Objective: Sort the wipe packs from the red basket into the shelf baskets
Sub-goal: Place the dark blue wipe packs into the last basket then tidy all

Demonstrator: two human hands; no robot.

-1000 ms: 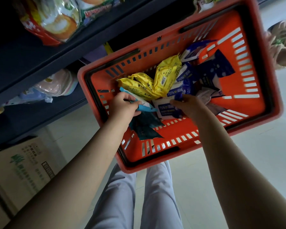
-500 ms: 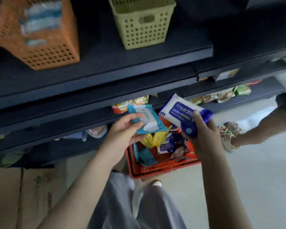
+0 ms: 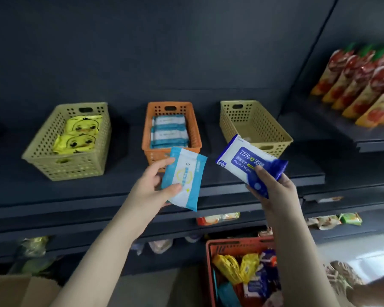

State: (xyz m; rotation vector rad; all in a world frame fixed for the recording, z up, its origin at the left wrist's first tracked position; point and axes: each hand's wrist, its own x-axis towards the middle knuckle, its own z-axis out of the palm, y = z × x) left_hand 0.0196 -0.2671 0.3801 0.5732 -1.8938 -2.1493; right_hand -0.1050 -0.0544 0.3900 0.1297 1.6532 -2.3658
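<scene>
Both hands raised from the floor basket to shelf height, one pack apiece. A second ago I had both hands down among the packs in the red basket (image 3: pixel 239 247); half a second ago they were lifting clear with a pack each; now the view has swung up to the shelf (image 3: pixel 231 180) and its three baskets. My left hand (image 3: pixel 152 189) has its fingers (image 3: pixel 164 163) curled shut around a light blue pack (image 3: pixel 183 177), thumb across the lower face, held just in front of the orange basket (image 3: pixel 194 129), which already holds matching pale blue packs laid flat. My right hand (image 3: pixel 273 189) is likewise closed on a dark blue alcohol wipes pack (image 3: pixel 248 162), gripped at its lower end and tilted toward the tan basket (image 3: pixel 275 134) on the right (which looks nearly empty; I can make out only something small on its floor). The yellow-green basket (image 3: pixel 42 160) at left holds yellow duck-print packs and concerns neither hand. I judge that the pick is complete and that both placements remain to be made, each pack already lined up with its likely destination. The red basket, low in the view beside my right forearm, holds more yellow, blue and teal packs, so the sort is partway through, with several further trips needed.
</scene>
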